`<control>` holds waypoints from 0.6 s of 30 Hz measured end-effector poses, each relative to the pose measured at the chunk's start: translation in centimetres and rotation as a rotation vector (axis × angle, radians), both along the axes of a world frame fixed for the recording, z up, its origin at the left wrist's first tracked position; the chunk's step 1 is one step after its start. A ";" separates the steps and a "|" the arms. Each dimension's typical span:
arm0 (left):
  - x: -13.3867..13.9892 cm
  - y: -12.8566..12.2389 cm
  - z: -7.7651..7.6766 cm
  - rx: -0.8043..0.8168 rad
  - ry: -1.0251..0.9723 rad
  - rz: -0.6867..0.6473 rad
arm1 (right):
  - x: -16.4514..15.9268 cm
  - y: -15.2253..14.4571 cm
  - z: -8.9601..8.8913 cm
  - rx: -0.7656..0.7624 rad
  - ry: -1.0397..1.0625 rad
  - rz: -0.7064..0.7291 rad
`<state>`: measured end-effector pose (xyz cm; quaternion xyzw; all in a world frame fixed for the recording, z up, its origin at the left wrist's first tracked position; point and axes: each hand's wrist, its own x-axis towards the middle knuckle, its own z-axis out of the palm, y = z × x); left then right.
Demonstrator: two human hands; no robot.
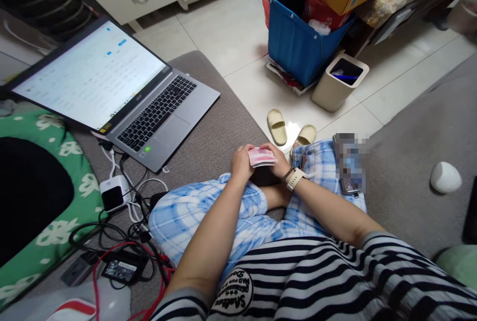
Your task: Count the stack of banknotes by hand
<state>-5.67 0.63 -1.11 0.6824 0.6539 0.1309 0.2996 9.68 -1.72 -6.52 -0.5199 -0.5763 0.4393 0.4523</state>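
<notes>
A stack of pink banknotes (262, 157) is held between my two hands, above my lap. My left hand (242, 163) closes on the stack's left end, and my right hand (278, 160) grips its right end. The palms and lower fingers are hidden from this angle. A watch with a pale strap (296, 179) and a dark bracelet circle my right wrist. Beneath my forearms are blue plaid trousers (208, 197). On my right thigh rests a blurred-out, phone-shaped object (349, 163).
An open laptop (164, 112) stands on the grey couch at left, near tangled cables (122, 231) and a white charger (114, 193). Beyond the couch are yellow slippers (276, 126), a blue bin (290, 38) and a beige trash can (331, 87). A white rounded object (445, 178) lies at right.
</notes>
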 end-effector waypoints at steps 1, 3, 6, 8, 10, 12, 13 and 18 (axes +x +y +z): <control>0.1 -0.1 0.2 0.025 -0.017 0.022 | 0.0 -0.1 0.3 0.046 0.015 0.000; 0.3 -0.3 0.6 0.141 -0.038 0.072 | -0.1 -0.3 0.8 0.139 0.041 -0.011; 0.2 -0.3 0.6 0.189 -0.039 0.068 | -0.1 -0.2 0.7 0.132 0.045 -0.026; -0.1 -0.2 0.2 0.048 -0.036 -0.008 | -0.1 -0.1 0.3 0.030 0.023 0.000; -0.4 0.0 -0.2 -0.053 -0.039 -0.065 | 0.0 0.1 -0.1 -0.043 0.008 0.030; -0.5 0.2 -0.4 -0.032 -0.034 -0.045 | 0.0 0.1 -0.3 -0.030 0.017 0.027; -0.4 0.2 -0.4 -0.010 -0.024 -0.022 | -0.1 0.1 -0.3 -0.015 0.024 0.018; -0.1 0.0 0.0 -0.064 0.031 -0.017 | -0.3 0.1 -0.2 -0.117 0.007 0.007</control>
